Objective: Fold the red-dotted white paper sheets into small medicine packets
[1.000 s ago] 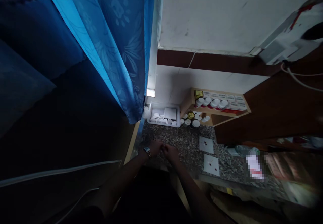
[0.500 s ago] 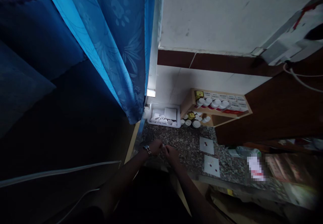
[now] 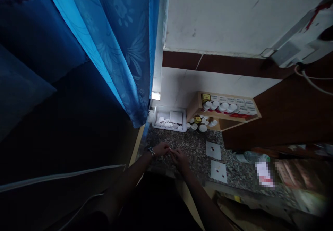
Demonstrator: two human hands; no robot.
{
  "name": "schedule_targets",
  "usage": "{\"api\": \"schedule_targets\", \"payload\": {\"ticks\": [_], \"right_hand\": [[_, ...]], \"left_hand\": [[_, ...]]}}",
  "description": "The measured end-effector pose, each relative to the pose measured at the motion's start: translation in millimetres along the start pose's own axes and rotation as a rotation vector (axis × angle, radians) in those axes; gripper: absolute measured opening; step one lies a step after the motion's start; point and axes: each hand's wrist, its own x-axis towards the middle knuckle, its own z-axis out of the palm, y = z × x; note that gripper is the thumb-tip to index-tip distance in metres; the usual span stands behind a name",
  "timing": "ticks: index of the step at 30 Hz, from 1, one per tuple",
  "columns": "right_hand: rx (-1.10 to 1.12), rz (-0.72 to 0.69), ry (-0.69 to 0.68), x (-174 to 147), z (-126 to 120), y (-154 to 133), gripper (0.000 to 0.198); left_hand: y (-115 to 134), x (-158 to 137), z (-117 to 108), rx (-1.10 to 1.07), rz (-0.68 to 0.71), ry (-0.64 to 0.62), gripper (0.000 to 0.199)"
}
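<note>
Over the speckled stone counter (image 3: 182,140), my left hand (image 3: 162,148), with a metal watch (image 3: 151,151) on its wrist, has its fingers curled and pinched together. My right hand (image 3: 180,157) meets it fingertip to fingertip, also pinching. A tiny pale thing shows between the fingertips, too small to name. Beyond the hands stands a white plastic tray (image 3: 170,129) holding small white folded pieces and a stack of white paper squares (image 3: 176,117). To the right lie two white paper squares, the farther one (image 3: 209,147) and the nearer one (image 3: 215,167), each with several small dark pills or pieces on it.
A wooden shelf (image 3: 240,119) with white-capped bottles (image 3: 215,106) and boxes stands against the wall, more jars (image 3: 202,128) beside it. A blue curtain (image 3: 125,50) hangs left. A clear plastic bottle (image 3: 252,155) and a blurred-out white item lie on the right.
My hands have shifted slightly, and the right hand's fingers have straightened a little toward the left fingertips. The paper squares and tray stay where they were.
</note>
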Motion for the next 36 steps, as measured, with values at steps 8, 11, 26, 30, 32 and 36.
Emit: {"api": "schedule_targets", "payload": {"ticks": [8,11,26,30,32,36], "right_hand": [[0.048,0.057,-0.026,7,0,-2,0.022],[0.074,0.101,-0.067,14,-3,1,0.021],[0.002,0.123,-0.098,19,-1,3,0.014],[0.062,0.15,-0.113,22,0,5,0.015],[0.148,0.173,-0.102,25,0,6,0.016],[0.41,0.269,0.035,32,4,5,0.018]], "left_hand": [[4,0,7,0.021,-0.039,0.176,0.028],[4,-2,9,-0.008,-0.017,0.217,0.024],[3,-2,-8,0.139,0.179,0.129,0.013],[1,1,1,0.009,0.135,0.225,0.019],[2,3,10,-0.179,0.087,0.318,0.017],[3,10,27,-0.602,-0.012,0.555,0.018]]}}
